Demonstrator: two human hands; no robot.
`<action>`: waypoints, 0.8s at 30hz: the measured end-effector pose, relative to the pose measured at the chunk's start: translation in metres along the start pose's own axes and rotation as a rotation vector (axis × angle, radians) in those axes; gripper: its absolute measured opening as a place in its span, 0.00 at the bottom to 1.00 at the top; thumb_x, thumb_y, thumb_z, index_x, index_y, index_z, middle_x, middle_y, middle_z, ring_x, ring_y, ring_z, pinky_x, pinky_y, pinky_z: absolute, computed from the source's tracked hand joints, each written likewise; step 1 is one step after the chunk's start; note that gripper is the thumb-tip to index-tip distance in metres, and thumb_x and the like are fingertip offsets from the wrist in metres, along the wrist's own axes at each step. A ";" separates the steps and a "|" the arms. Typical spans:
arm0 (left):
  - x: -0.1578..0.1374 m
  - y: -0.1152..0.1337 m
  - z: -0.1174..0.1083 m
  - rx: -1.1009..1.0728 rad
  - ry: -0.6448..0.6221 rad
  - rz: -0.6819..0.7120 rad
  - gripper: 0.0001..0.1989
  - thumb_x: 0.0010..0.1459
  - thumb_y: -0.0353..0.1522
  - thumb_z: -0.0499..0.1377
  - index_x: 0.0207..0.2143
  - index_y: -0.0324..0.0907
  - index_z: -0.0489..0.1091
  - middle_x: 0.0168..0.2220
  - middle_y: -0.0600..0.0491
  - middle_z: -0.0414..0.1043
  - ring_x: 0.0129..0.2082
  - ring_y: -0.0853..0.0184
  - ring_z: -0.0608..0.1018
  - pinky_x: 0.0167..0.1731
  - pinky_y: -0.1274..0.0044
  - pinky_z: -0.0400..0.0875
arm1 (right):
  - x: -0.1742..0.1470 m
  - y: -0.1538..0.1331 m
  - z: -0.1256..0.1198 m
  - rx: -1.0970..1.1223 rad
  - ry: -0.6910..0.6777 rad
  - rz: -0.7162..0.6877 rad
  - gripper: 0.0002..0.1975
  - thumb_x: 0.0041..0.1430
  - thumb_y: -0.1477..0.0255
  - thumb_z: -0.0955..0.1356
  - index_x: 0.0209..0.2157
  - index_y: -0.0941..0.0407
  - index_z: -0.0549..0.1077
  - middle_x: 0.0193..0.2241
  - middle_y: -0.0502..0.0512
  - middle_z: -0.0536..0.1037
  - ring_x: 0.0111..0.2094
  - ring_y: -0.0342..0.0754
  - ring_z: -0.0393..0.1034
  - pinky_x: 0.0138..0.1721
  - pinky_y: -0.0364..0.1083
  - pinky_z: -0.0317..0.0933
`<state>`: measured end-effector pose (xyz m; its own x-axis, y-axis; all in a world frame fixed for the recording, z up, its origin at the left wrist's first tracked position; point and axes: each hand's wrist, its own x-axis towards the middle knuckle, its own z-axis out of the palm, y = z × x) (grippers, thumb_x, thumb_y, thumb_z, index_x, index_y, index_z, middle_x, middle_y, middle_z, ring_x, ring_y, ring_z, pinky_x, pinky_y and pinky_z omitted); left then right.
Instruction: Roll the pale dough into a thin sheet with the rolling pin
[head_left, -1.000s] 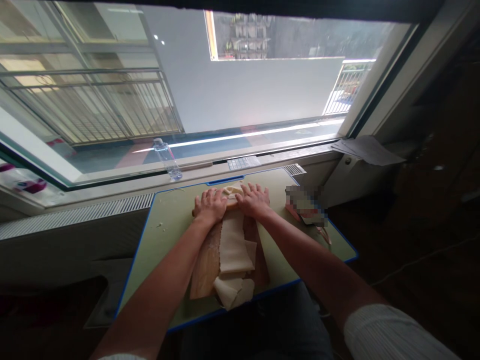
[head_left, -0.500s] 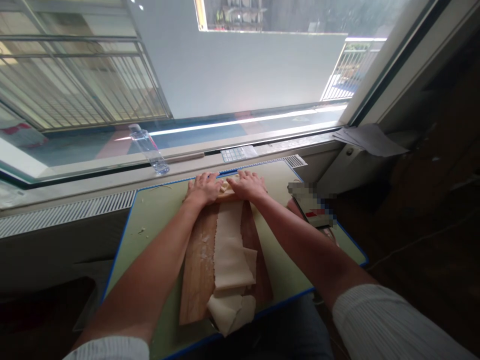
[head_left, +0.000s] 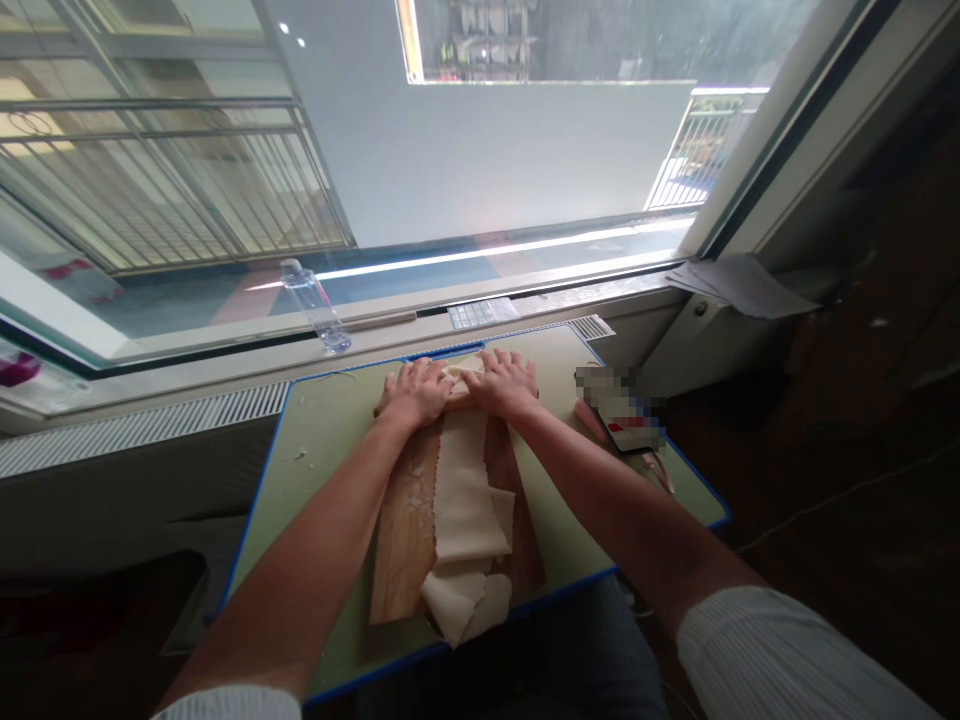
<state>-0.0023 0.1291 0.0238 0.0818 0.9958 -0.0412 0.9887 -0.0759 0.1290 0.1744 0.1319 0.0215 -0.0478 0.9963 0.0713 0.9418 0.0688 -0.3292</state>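
The fingers (head_left: 420,372) of the left hand (head_left: 411,394) lie spread and nearly flat, pressing down at the far end of the wooden board (head_left: 401,535); the fingers (head_left: 517,368) of the right hand (head_left: 504,385) do the same just beside them. Neither hand is curled around anything. Both are laid open, palms down, on what looks like a rolling pin (head_left: 457,398), of which only a short wooden stretch shows between the two hands, so its full shape cannot be told.

The dough sheet (head_left: 459,490) runs as a long pale strip from under the hands back toward the person, along the middle of the board, and ends in loose folds that hang over the board's near edge. A small pale fold of dough peeks out beyond the fingertips at the far end.

By the look of it, the step in hand is rolling the dough thin, with the hands at the far reach of a stroke. The next move probably calls for even pressure from both palms while drawing back over the strip, keeping the thin sheet from creasing or tearing.

The board lies on a green counter (head_left: 330,450) with a blue rim, under a wide window. A clear plastic bottle (head_left: 319,307) stands on the sill, well apart from the hands.
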 end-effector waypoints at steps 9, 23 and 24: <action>-0.055 0.008 0.005 0.014 0.039 0.023 0.31 0.75 0.47 0.38 0.73 0.56 0.61 0.77 0.53 0.56 0.75 0.55 0.59 0.73 0.50 0.50 | -0.060 0.003 0.006 -0.087 0.117 -0.072 0.38 0.75 0.46 0.54 0.72 0.56 0.66 0.74 0.63 0.63 0.74 0.67 0.50 0.72 0.69 0.39; -0.093 0.015 0.009 0.018 0.085 0.022 0.31 0.74 0.46 0.40 0.74 0.54 0.62 0.77 0.56 0.57 0.76 0.58 0.60 0.73 0.57 0.55 | -0.089 0.015 -0.002 -0.104 0.019 -0.129 0.37 0.77 0.49 0.53 0.74 0.56 0.62 0.76 0.65 0.57 0.77 0.66 0.45 0.74 0.70 0.35; -0.090 0.015 0.008 0.019 0.081 0.011 0.32 0.74 0.46 0.39 0.74 0.54 0.62 0.77 0.55 0.56 0.76 0.57 0.59 0.72 0.56 0.55 | -0.083 0.016 -0.003 -0.105 0.012 -0.124 0.37 0.77 0.48 0.53 0.74 0.56 0.62 0.76 0.65 0.56 0.77 0.66 0.44 0.74 0.71 0.35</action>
<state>0.0062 0.0384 0.0216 0.0827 0.9958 0.0401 0.9902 -0.0866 0.1099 0.1947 0.0502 0.0132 -0.1626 0.9798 0.1167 0.9584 0.1849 -0.2174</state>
